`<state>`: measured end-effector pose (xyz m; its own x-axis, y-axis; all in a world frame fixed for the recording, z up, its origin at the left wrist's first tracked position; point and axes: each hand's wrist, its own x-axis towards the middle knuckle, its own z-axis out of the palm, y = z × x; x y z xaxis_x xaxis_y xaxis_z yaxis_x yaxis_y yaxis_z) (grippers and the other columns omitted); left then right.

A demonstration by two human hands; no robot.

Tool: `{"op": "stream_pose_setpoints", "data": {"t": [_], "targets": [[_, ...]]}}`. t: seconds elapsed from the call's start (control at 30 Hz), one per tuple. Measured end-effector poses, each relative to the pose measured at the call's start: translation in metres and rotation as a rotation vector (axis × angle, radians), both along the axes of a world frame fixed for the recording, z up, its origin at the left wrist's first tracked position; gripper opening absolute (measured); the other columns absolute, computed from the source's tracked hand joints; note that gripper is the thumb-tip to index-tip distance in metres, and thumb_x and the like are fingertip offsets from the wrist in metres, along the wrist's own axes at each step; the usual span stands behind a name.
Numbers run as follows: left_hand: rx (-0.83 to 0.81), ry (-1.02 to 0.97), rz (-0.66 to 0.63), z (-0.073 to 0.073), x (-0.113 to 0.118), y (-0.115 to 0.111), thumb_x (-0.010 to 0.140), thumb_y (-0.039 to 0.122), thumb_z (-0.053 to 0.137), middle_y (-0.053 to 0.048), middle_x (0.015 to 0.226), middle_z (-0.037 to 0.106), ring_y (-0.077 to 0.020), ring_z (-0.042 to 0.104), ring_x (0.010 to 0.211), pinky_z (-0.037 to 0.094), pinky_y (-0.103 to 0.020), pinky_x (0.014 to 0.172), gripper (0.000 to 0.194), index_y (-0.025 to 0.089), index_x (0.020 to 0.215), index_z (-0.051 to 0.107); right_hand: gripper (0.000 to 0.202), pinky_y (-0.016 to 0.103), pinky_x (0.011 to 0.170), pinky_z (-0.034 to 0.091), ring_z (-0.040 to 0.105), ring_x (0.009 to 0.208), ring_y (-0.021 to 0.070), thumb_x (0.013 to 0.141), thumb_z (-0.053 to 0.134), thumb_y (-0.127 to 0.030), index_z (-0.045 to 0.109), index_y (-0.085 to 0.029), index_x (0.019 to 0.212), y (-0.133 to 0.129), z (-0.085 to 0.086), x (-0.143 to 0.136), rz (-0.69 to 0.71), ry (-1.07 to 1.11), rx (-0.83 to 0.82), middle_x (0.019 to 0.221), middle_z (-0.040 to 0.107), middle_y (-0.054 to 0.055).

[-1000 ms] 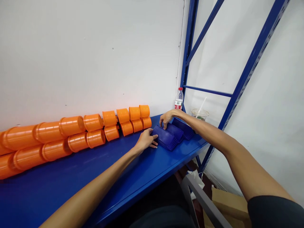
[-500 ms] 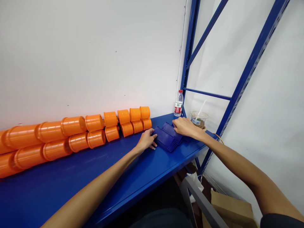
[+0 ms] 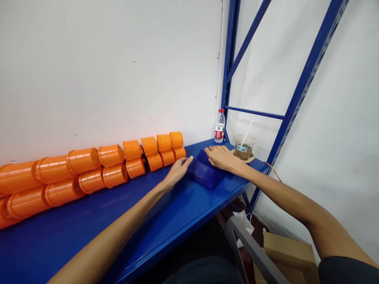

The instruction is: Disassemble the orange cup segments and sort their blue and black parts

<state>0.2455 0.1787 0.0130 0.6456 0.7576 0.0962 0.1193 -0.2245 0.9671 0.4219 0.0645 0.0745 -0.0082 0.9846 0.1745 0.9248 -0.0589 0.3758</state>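
Blue tabletop (image 3: 166,215) under my fingers (image 3: 188,159); left hand (image 3: 177,172) and right hand (image 3: 220,157) curl at slick, light-looking blue sheets (image 3: 201,172), clamped or not I can't tell; edges suit pinching.

We've got our L hand (image 3: 178,170) at the near-L edge of the dk blue folded pieces (image 3: 204,173), R hand (image 3: 220,157) on their far side w/ fingers curled. Orange tubs (image 3: 115,175) lie in 2 stacked rows along the wall (image 3: 112,71), and 1 red-capped bottle (image 3: 219,128) stands near 1 lidded cup (image 3: 244,148) w/ a straw.
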Motion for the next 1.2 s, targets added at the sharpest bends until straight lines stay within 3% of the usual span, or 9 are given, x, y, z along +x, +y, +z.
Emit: {"op": "stream_pose_setpoints", "data": {"t": [0.1,0.2,0.4,0.53,0.67,0.8,1.0,1.1,1.2], "targets": [[0.011,-0.062,-0.055,-0.001,0.006,-0.003,0.079,0.084,0.058,-0.009,0.089,0.071,-0.0252,0.065,0.091,0.053,-0.034,0.083,0.070,0.015,0.085,0.067,0.036,0.038,0.080,0.051,0.071,0.107,0.0340,0.101,0.045,-0.021,0.058,-0.011,0.133,-0.002,-0.005,0.002,-0.013,0.009,0.005,0.117,0.073,0.020],[0.039,-0.079,-0.031,-0.003,0.010,-0.004,0.078,0.090,0.053,-0.009,0.088,0.071,-0.0269,0.065,0.092,0.051,-0.036,0.083,0.074,0.017,0.082,0.065,0.036,0.039,0.079,0.050,0.071,0.104,0.0341,0.102,0.043,-0.023,0.058,-0.011,0.133,-0.005,-0.003,0.004,-0.030,0.018,-0.001,0.117,0.073,0.020],[0.148,-0.045,0.092,-0.005,-0.008,-0.017,0.092,0.071,0.048,-0.013,0.103,0.075,-0.0316,0.068,0.105,0.050,-0.041,0.094,0.058,0.018,0.092,0.069,0.034,0.038,0.083,0.046,0.070,0.104,0.0327,0.105,0.041,-0.030,0.062,-0.014,0.126,-0.003,0.027,-0.004,-0.061,0.131,0.165,0.116,0.074,0.020],[0.294,-0.068,0.188,-0.001,-0.043,-0.040,0.095,0.053,0.054,-0.013,0.117,0.076,-0.0305,0.068,0.116,0.047,-0.039,0.104,0.041,0.019,0.106,0.072,0.033,0.036,0.088,0.046,0.066,0.111,0.0300,0.101,0.048,-0.025,0.059,-0.015,0.130,0.028,0.047,-0.018,0.059,0.232,0.277,0.119,0.073,0.015],[0.478,-0.021,0.209,0.007,-0.087,-0.055,0.096,0.049,0.053,-0.010,0.109,0.078,-0.0288,0.071,0.106,0.050,-0.038,0.097,0.035,0.022,0.099,0.074,0.057,0.039,0.099,0.047,0.054,0.130,0.0313,0.091,0.063,-0.021,0.048,-0.013,0.145,0.082,0.054,-0.030,0.193,0.276,0.218,0.144,0.060,0.017],[0.538,-0.001,0.305,0.012,-0.123,-0.046,0.094,0.050,0.055,-0.008,0.096,0.079,-0.0281,0.072,0.098,0.051,-0.037,0.091,0.035,0.022,0.088,0.075,0.083,0.040,0.105,0.047,0.051,0.136,0.0335,0.078,0.076,-0.017,0.041,-0.008,0.152,0.129,0.056,-0.035,0.235,0.299,0.042,0.154,0.050,0.022],[0.432,-0.170,0.477,0.027,-0.144,-0.014,0.087,0.055,0.057,-0.008,0.085,0.077,-0.0268,0.073,0.089,0.055,-0.037,0.087,0.039,0.020,0.077,0.071,0.057,0.030,0.079,0.049,0.067,0.103,0.0264,0.072,0.079,-0.014,0.061,-0.011,0.126,0.156,0.065,-0.034,0.224,0.378,-0.131,0.129,0.069,0.016],[0.371,-0.310,0.499,0.038,-0.148,-0.008,0.085,0.057,0.063,-0.007,0.081,0.074,-0.0242,0.073,0.085,0.058,-0.036,0.085,0.039,0.019,0.078,0.070,0.061,0.030,0.081,0.048,0.064,0.103,0.0264,0.071,0.082,-0.019,0.059,-0.011,0.126,0.149,0.080,-0.029,0.188,0.372,-0.029,0.130,0.067,0.016],[0.306,-0.414,0.479,0.043,-0.152,-0.007,0.084,0.060,0.068,-0.005,0.080,0.073,-0.0218,0.072,0.082,0.059,-0.035,0.084,0.042,0.018,0.088,0.069,0.063,0.036,0.090,0.048,0.060,0.111,0.0294,0.076,0.078,-0.021,0.053,-0.011,0.133,0.121,0.092,-0.039,0.234,0.312,0.200,0.133,0.060,0.017]]}}
